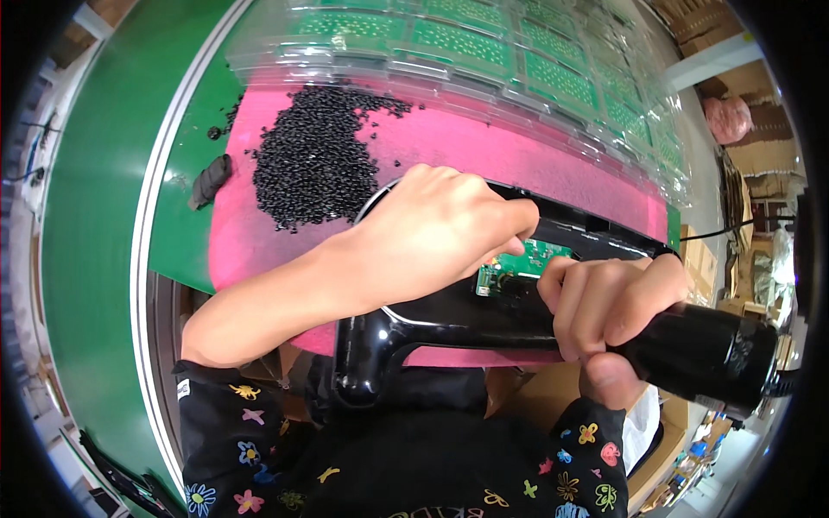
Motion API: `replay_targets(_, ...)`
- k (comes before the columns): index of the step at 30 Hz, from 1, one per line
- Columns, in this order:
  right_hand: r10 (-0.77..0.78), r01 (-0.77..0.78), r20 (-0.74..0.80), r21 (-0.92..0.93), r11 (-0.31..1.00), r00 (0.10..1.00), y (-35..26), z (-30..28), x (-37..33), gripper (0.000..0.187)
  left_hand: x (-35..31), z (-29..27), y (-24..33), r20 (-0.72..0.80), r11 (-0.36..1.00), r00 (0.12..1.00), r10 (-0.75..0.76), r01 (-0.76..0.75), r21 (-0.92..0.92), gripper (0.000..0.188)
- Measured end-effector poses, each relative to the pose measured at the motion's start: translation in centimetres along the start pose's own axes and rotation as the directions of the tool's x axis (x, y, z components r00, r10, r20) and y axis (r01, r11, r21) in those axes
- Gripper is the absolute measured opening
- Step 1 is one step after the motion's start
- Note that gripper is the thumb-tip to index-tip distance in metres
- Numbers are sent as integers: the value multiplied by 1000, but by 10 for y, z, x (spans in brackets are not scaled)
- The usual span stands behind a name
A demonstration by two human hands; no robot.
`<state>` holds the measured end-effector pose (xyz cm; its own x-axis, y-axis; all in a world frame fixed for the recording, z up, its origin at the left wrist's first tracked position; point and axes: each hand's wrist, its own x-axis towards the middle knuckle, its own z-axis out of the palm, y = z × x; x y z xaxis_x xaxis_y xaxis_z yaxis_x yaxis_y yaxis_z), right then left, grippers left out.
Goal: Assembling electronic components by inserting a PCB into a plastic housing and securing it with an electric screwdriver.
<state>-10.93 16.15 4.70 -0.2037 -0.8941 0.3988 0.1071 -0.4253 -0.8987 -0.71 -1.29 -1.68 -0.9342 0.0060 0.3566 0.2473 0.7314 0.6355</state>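
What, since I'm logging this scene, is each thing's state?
Tool, held
Right hand, closed around the tool
Board, exposed, partly hidden
Shell, open, board inside
Left hand, curled over the board, grip unclear
Black bits, loose, mostly heaped
Trays, holding green boards
Mat, partly covered

You have two hands (440,216), one black cylindrical tool (712,354), one glossy black housing (458,326), one green circuit board (542,255), one pink mat (466,142), and one heap of small black pieces (315,164), too many to count.

A pink mat (462,142) on a green bench (180,229) bears black pieces (313,160), clear trays (406,73) and a black shell (445,318).
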Motion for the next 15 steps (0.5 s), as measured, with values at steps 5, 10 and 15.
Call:
replay_targets(5, 36, -38, -32, -62, 997, 999, 6, 14, 3, 26, -4, 3, 0, -89, 997, 993, 78, -77, 9, 19)
replay_targets(10, 13, -19, -125, -44, 999, 992, 11, 22, 0, 30, -3, 5, 7, -8, 998, 1000, 20, -19, 60, 28)
replay_targets(15, 15, -20, -33, -132, 991, 999, 2, 18, -2, 30, -8, 6, -2, -90, 992, 989, 120, -123, -35, 22)
